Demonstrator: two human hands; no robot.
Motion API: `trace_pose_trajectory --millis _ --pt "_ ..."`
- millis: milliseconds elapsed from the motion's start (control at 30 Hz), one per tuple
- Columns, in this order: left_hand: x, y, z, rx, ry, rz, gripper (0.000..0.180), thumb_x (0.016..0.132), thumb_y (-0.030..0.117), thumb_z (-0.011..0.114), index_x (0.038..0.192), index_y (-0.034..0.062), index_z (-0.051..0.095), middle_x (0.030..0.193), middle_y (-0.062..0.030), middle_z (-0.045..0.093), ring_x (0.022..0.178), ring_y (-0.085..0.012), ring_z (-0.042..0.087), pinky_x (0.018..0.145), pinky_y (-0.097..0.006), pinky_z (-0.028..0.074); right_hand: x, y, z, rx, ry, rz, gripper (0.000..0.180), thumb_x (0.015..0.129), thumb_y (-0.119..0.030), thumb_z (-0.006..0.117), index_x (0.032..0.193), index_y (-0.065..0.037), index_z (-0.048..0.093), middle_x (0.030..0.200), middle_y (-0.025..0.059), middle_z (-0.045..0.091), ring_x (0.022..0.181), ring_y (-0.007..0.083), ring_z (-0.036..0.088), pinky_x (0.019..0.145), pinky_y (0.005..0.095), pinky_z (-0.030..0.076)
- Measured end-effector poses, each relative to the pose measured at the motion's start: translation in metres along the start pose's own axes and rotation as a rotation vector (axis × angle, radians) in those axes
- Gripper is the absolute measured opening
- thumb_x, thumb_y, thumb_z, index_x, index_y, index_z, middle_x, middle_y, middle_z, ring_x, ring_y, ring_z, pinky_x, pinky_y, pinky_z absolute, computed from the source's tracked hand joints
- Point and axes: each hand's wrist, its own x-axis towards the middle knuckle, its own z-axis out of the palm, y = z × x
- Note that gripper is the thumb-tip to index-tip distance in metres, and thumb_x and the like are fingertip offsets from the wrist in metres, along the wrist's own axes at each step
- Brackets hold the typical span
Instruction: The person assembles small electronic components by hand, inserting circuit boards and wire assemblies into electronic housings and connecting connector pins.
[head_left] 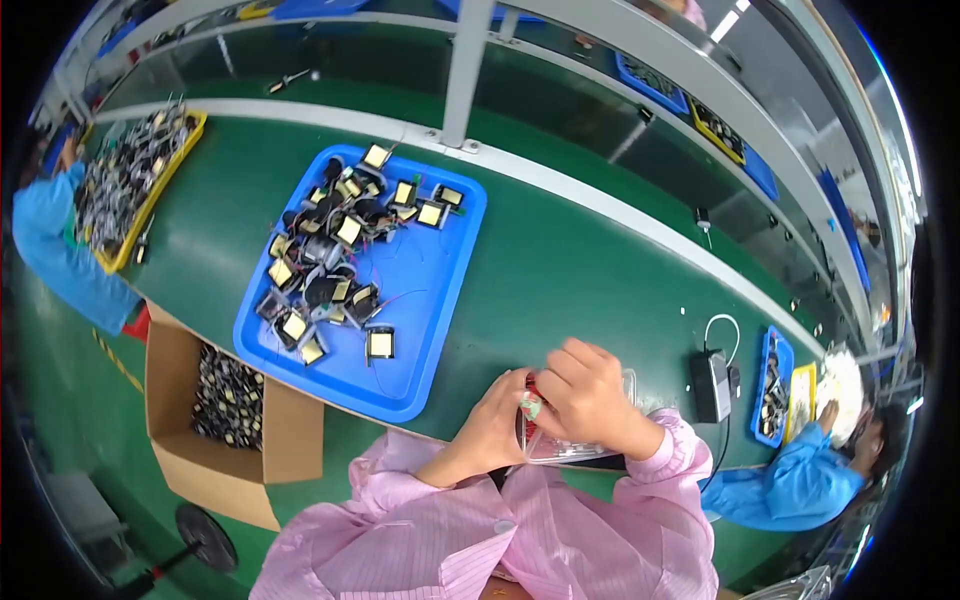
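A: Right hand [590,395] curled over a small red-and-green part [530,403], left hand [497,420] pinching it from below, at the green tabletop [560,270] edge.
B: Why there?
A: Probably close to the blue tray [425,290] of transformers [335,250].

glossy blue plastic tray [440,330]; matt brown cardboard box [175,400]; smooth green belt [560,270].

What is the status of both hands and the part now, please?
Left hand and right hand together at the table edge, closed on a small red-and-green component. Clear plastic tray beneath. Blue tray of parts to the left, apart.
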Motion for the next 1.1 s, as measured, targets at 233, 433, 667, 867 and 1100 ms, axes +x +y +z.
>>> trace_pose_trajectory --millis 233,433,667,867,1100 --pt "0.014 0.025 0.002 -0.03 0.013 -0.077 0.079 0.06 0.023 0.085 0.124 0.0014 0.044 0.111 -0.017 0.056 0.102 -0.0361 0.056 0.086 -0.041 0.048 -0.017 0.021 -0.055 0.37 -0.536 0.043 0.017 0.065 -0.006 0.066 0.078 -0.003 0.056 0.08 0.0068 0.052 0.084 0.0245 0.053 0.071 0.0354 0.046" --pt "0.015 0.028 -0.001 0.043 -0.052 -0.178 0.078 0.053 0.024 0.089 0.117 0.0049 0.048 0.109 -0.0145 0.057 0.1 -0.0324 0.058 0.085 -0.039 0.048 -0.015 0.024 -0.123 0.331 -0.54 -0.061 0.012 0.068 -0.009 0.063 0.079 -0.005 0.059 0.078 0.0022 0.054 0.079 0.023 0.053 0.069 0.0323 0.044" --pt "0.007 0.023 -0.011 -0.002 -0.005 -0.084 0.079 0.049 0.022 0.091 0.114 0.0027 0.051 0.103 -0.0124 0.06 0.094 -0.028 0.061 0.084 -0.037 0.048 -0.03 0.066 -0.18 0.364 -0.265 0.062 0.008 0.067 -0.005 0.067 0.073 -0.01 0.067 0.079 -0.0013 0.068 0.078 0.0177 0.052 0.072 0.0308 0.039" --pt "0.006 0.02 -0.011 0.099 0.047 0.009 0.075 0.052 0.021 0.091 0.113 0.0008 0.053 0.103 -0.0137 0.06 0.094 -0.0293 0.06 0.084 -0.037 0.047 0.0 0.102 -0.211 0.01 0.52 0.146 0.013 0.076 -0.002 0.064 0.086 -0.003 0.072 0.083 0.0071 0.071 0.071 0.0102 0.061 0.07 0.0281 0.041" --pt "0.005 0.025 -0.014 0.123 0.035 -0.057 0.076 0.052 0.02 0.09 0.114 0.002 0.052 0.108 -0.0145 0.055 0.099 -0.0327 0.057 0.084 -0.039 0.046 0.121 0.191 -0.176 -0.659 0.536 0.296 0.024 0.074 -0.019 0.067 0.094 -0.006 0.065 0.099 0.02 0.066 0.097 0.0385 0.061 0.083 0.0342 0.051"
